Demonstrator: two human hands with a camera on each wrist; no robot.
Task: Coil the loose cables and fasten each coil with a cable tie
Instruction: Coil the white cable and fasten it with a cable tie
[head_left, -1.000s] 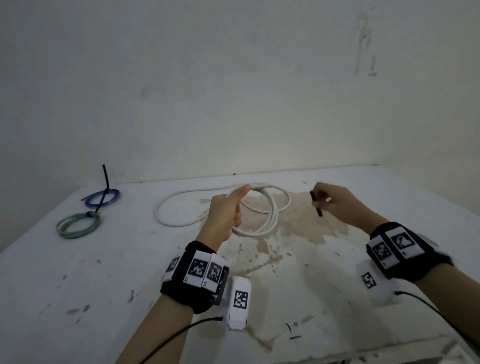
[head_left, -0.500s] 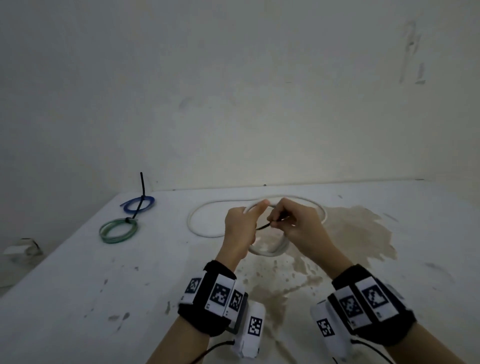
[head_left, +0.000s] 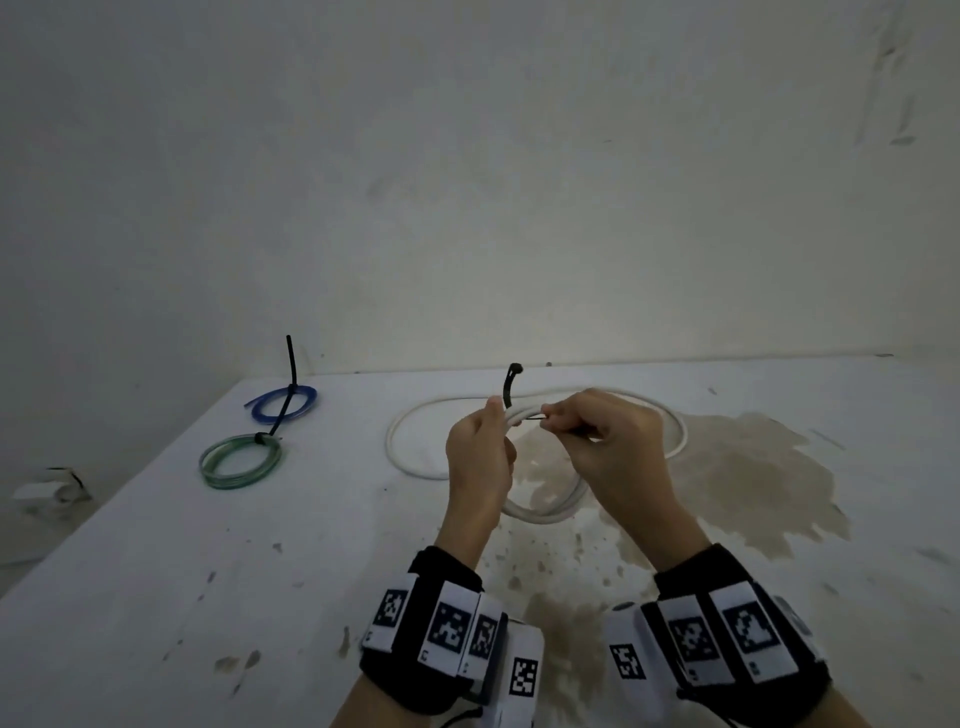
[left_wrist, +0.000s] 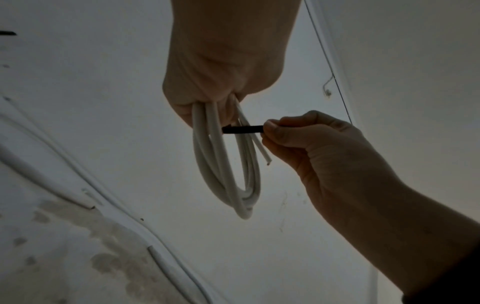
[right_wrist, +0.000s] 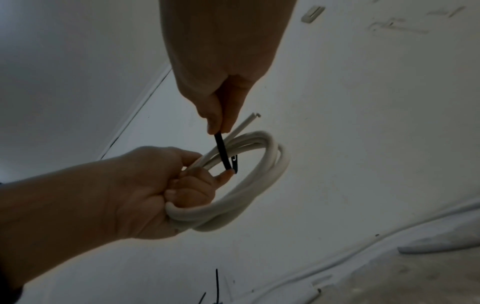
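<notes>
White cable coil gripped in left hand; right hand pinched black cable tie through coil, both hands raised above counter.

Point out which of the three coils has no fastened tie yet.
The white coil, gripped in the left hand; the blue coil and green coil already lie tied.

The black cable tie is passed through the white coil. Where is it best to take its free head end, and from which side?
Probably just below the head, on the strip of the black cable tie that stands above the left hand. Come from above with a pinch: that end curves upward, clear of the white coil, while the right hand pinches the other end.
</notes>
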